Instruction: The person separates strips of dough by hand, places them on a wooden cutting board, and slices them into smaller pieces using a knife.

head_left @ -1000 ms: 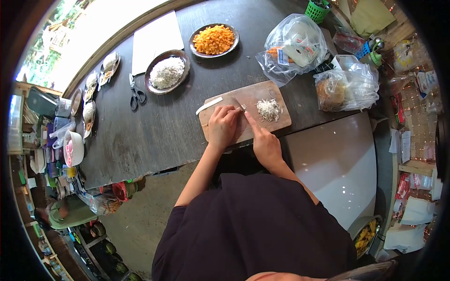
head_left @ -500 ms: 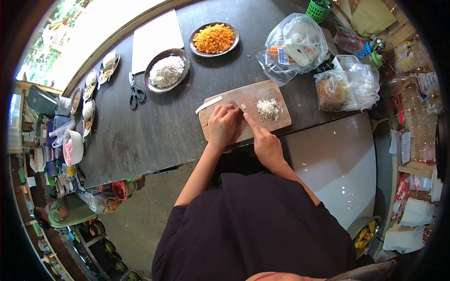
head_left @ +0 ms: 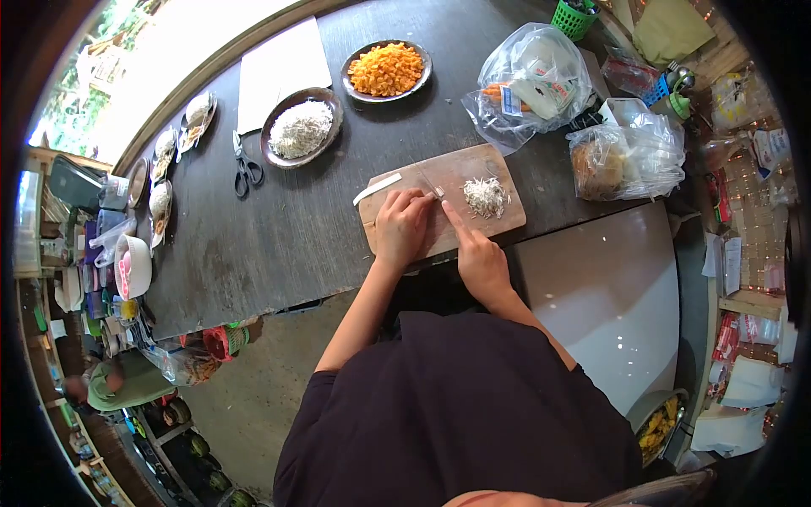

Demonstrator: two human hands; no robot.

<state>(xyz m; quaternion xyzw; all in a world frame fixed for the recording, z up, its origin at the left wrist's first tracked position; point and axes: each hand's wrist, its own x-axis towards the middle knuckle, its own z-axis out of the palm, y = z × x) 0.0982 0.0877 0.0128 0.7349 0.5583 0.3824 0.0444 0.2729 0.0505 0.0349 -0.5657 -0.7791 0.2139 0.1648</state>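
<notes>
On the wooden cutting board (head_left: 494, 166) my left hand (head_left: 400, 226) pinches a small pale piece. My right hand (head_left: 480, 258) is closed on a knife (head_left: 429, 179), its index finger stretched along the blade; the handle is hidden under the hand. Blade and left fingertips are close together. To the right on the board lies a pile of thin white shreds (head_left: 485, 198). A white strip (head_left: 378, 189) rests at the board's upper left. Beyond the board stand a bowl of white shreds (head_left: 301, 130) and a bowl of orange pieces (head_left: 385, 71).
Black scissors (head_left: 246, 168) lie left of the bowls, near a white sheet (head_left: 283, 72). Plastic bags (head_left: 536, 84) sit at the right, with a green basket (head_left: 574, 19) behind. A person in green (head_left: 131, 384) is at the far lower left. A pan (head_left: 661, 422) is low on the right.
The knife blade has tilted and shifted slightly at my left fingertips. Both hands stay in nearly the same place. The person at the lower left has moved an arm a little.
</notes>
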